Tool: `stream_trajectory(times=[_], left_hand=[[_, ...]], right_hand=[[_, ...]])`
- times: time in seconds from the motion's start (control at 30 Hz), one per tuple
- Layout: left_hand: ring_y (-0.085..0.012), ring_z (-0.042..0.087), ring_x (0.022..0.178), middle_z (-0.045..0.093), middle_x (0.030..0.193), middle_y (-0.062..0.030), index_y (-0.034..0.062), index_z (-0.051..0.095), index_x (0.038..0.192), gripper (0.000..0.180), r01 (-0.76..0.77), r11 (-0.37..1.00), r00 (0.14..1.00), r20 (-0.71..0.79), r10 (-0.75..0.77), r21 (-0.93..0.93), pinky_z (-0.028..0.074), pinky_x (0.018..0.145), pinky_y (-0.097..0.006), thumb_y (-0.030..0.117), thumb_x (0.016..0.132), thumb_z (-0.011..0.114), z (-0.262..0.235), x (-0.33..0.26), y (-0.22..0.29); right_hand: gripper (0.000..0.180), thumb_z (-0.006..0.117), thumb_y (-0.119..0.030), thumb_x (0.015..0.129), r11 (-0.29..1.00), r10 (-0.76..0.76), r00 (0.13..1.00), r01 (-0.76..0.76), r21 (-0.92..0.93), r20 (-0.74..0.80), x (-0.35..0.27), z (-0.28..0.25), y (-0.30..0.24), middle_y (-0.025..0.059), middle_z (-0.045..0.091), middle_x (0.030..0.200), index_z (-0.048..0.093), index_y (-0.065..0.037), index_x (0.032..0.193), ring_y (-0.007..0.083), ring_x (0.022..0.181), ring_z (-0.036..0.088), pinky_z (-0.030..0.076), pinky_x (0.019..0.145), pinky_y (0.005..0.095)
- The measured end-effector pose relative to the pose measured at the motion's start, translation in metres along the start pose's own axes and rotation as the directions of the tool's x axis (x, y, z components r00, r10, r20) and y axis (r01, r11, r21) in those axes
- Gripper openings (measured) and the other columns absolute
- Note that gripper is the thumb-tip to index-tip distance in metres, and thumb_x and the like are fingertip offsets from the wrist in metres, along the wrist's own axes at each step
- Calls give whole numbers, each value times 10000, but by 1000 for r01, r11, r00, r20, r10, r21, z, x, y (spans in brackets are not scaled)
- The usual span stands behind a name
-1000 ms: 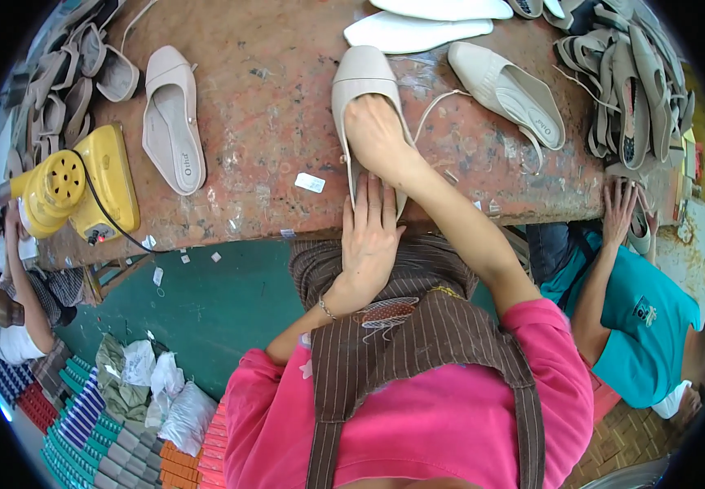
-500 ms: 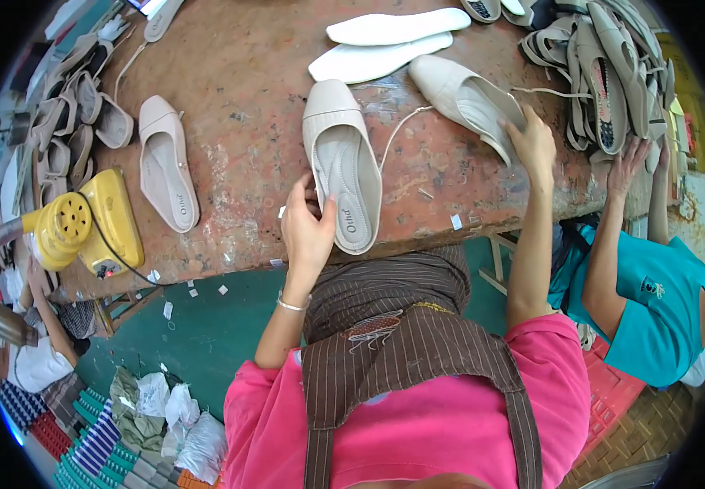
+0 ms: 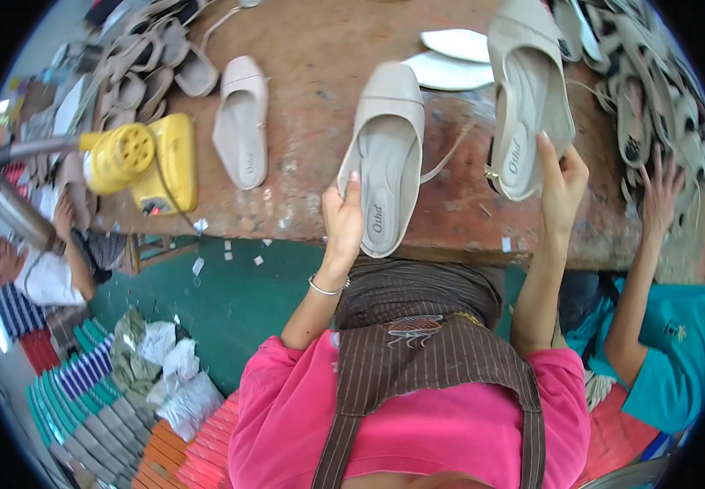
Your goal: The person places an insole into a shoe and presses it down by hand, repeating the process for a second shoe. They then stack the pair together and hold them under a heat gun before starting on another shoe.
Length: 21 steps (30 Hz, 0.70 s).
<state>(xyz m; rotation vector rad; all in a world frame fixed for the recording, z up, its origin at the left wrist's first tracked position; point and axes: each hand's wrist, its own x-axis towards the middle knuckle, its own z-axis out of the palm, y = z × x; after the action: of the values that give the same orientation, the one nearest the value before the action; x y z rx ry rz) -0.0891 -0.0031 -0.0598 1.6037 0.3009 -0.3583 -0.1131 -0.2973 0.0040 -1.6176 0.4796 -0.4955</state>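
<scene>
My left hand is closed on the heel end of a beige closed-toe mule shoe, thumb on its printed insole and fingers underneath. The toe points away from me. In my right hand is a matching beige shoe, gripped by the side near its heel and tilted up above the table. A small buckle shows at its heel edge. A thin pale strap lies on the table between the two shoes. To the left, another beige shoe rests on the worn table, touched by neither hand.
White insole-shaped pieces lie beyond the shoes. A yellow lamp stands at the left, near a heap of shoes. More shoes are piled at the right, where a co-worker's hand reaches. Another person sits at far left.
The right shoe has been lifted and turned, toe now pointing away with its insole facing me. My left hand has closed on the left shoe's heel end. The whole view has shifted.
</scene>
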Motion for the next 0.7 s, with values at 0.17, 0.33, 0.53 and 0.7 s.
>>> stream_trajectory(times=[0.17,0.33,0.53,0.7], left_hand=[[-109,554,892,674,1005,-73,-85,631,1110,332,-435,884,806,-363,468,174,468,830,-294,223,1015,551,-69,21,52],[-119,562,841,671,948,-70,-84,622,1079,271,-584,759,540,-560,629,289,461,779,-274,164,1018,531,-135,60,84],[-119,564,859,667,968,-76,-79,611,1091,230,-570,776,596,-514,617,271,453,794,-264,121,1014,526,-170,108,75],[-115,561,884,658,987,-62,-64,611,1104,225,-549,822,707,-442,552,148,455,811,-270,127,1014,531,-140,107,59]], right_hand=[[209,646,-155,938,954,94,991,-61,-295,99,-41,8,50,-7,595,697,684,49,960,44,647,450,374,558,252],[230,645,-155,904,891,-30,991,85,-446,130,-70,28,60,158,643,689,674,51,1002,128,615,574,468,613,326],[191,638,-119,892,881,103,990,-46,-472,96,-65,27,60,154,655,699,680,41,988,127,618,589,472,602,332],[147,644,-101,883,910,-42,999,50,-412,28,-71,27,75,160,627,680,678,29,943,154,583,583,456,567,334]])
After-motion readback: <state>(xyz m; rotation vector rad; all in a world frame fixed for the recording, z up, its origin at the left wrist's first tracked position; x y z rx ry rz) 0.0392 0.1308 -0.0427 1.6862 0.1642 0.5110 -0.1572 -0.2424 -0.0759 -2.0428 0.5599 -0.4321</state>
